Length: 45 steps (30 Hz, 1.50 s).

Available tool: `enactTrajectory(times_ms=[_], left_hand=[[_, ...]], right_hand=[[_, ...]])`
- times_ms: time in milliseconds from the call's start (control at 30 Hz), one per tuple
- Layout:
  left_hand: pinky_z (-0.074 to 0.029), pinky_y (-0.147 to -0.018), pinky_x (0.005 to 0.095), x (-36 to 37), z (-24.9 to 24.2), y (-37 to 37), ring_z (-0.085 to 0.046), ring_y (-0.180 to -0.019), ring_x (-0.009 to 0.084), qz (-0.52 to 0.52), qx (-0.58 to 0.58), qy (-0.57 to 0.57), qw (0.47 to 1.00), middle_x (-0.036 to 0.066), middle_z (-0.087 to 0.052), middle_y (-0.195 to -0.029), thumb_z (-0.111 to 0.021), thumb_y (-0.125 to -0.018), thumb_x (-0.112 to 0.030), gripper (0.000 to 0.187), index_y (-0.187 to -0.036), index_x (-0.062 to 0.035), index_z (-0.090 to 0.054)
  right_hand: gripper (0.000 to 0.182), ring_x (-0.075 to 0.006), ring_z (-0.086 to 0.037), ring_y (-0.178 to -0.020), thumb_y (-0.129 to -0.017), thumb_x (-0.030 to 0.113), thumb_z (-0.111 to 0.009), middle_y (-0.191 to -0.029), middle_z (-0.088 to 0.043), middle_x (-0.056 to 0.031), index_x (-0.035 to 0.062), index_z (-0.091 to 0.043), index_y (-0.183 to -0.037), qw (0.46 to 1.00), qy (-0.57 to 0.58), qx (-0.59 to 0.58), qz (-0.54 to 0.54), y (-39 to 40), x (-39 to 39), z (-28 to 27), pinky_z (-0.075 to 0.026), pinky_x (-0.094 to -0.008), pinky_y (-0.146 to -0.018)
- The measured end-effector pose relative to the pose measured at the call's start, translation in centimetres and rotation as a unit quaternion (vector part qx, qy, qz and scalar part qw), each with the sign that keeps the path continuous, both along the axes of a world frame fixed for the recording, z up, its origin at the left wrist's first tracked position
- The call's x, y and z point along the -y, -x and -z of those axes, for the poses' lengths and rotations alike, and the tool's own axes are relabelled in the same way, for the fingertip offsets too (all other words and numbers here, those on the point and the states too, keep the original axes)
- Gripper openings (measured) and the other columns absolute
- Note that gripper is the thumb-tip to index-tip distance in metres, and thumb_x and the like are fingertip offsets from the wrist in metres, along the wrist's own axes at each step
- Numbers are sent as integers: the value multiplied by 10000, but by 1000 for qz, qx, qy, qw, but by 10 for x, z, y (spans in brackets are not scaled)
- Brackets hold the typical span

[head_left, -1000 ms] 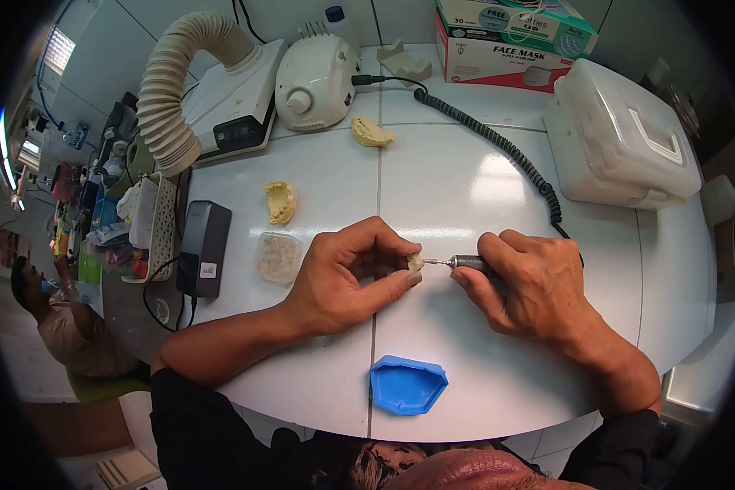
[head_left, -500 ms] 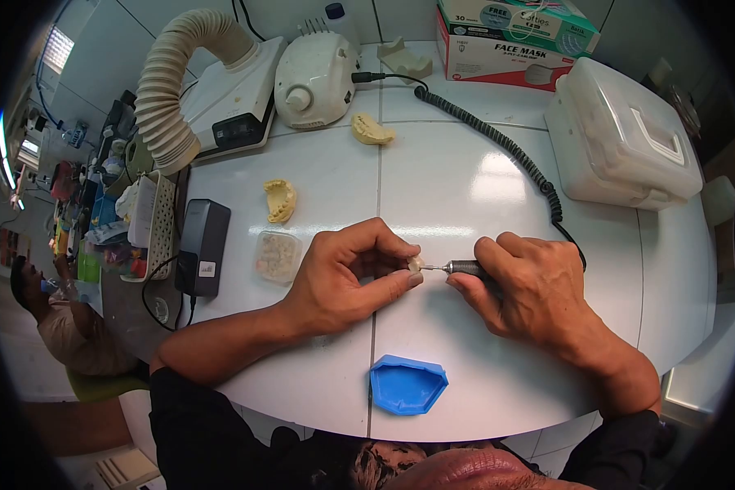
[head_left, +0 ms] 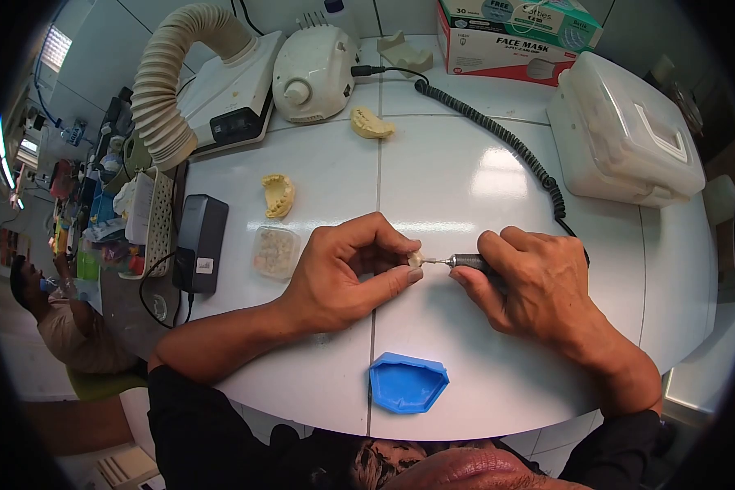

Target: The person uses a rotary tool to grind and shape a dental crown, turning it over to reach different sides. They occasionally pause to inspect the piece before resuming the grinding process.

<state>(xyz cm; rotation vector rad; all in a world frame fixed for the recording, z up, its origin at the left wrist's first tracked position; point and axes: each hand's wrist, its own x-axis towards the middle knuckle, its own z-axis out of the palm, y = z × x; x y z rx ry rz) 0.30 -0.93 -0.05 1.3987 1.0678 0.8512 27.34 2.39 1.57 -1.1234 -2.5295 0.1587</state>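
Between thumb and fingertips, my left hand pinches a small whitish tooth-like piece. My right hand is wrapped round a dark rotary handpiece, and its thin metal bur points left and meets the piece. A coiled black cord runs from behind the right hand up to a white control unit. To the left of my left hand sit a clear plastic box of small pale pieces and a yellow dental cast. Nearer my body lies a blue tray-like mould.
A second yellow cast lies farther back. A ribbed suction hose arches at the back left, above a black power box. At the right stands a white lidded case; mask boxes are behind. Another person sits at far left.
Both hands keep nearly the same place and grip, with the bur still at the small piece. The whole view has shifted very slightly.
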Motion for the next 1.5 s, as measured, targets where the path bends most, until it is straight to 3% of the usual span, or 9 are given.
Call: enactTrajectory(times_ms=[1500], left_hand=[[-597,-1006,303,0,-2,0,-714,-1112,140,27,-2,-25,999,104,-722,-1186,-728,-1026,37,257,-1279,42,-685]], right_hand=[[428,-250,-599,-448,-985,455,-780,-600,-614,-45,90,-684,-784,1000,0,7,0,-1,-3,1,-438,-392,-438]])
